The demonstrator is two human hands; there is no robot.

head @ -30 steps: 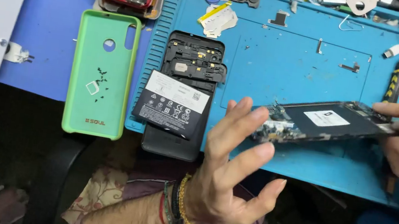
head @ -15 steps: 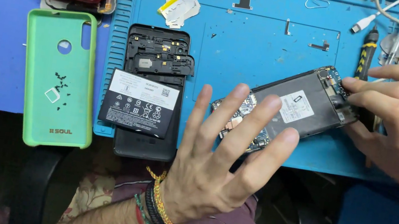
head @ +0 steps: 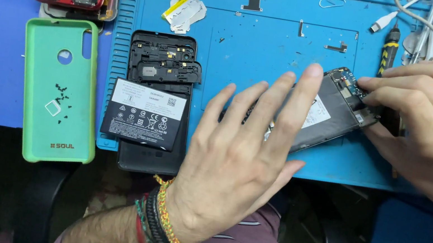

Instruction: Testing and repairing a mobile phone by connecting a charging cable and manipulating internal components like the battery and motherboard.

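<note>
Head view: spread left hand (head: 233, 163) hides much of the opened phone (head: 330, 112); right hand (head: 430, 129) pinches its top edge.

Braided yellow, green, red and seemingly black wristbands; striped maroon shirt.

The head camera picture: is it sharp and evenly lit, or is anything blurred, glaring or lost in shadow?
In the head view the blue mat is evenly lit, without harsh glare; the battery and green case look sharp; the left hand shows slight softness at the fingertips; the opened phone is partly hidden by both hands; below the mat's edge the scene falls into dark shadow.
</note>
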